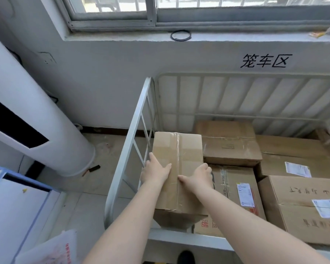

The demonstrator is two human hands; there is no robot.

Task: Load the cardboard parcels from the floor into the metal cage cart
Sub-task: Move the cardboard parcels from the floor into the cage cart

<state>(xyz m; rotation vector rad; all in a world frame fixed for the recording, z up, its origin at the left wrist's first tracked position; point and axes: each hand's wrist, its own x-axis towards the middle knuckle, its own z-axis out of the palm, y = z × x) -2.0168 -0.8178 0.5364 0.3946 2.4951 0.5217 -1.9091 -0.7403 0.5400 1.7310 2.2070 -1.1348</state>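
A plain taped cardboard parcel (177, 149) lies inside the white metal cage cart (133, 119), against its left side rail and on top of other boxes. My left hand (155, 170) lies flat on the parcel's top near its left edge, fingers straight. My right hand (197, 177) rests on the top at the right edge, thumb across the tape seam; its fingers go over the right side. Several other cardboard parcels (231, 145) fill the cart floor to the right, some with white shipping labels (245, 194).
A tall white cylindrical air conditioner (36, 119) stands at the left, with a white and blue cabinet (13, 206) below it. The wall and windowsill run behind the cart. A dark shoe (186, 257) shows at the bottom edge, in front of the cart's low front rail (179, 239).
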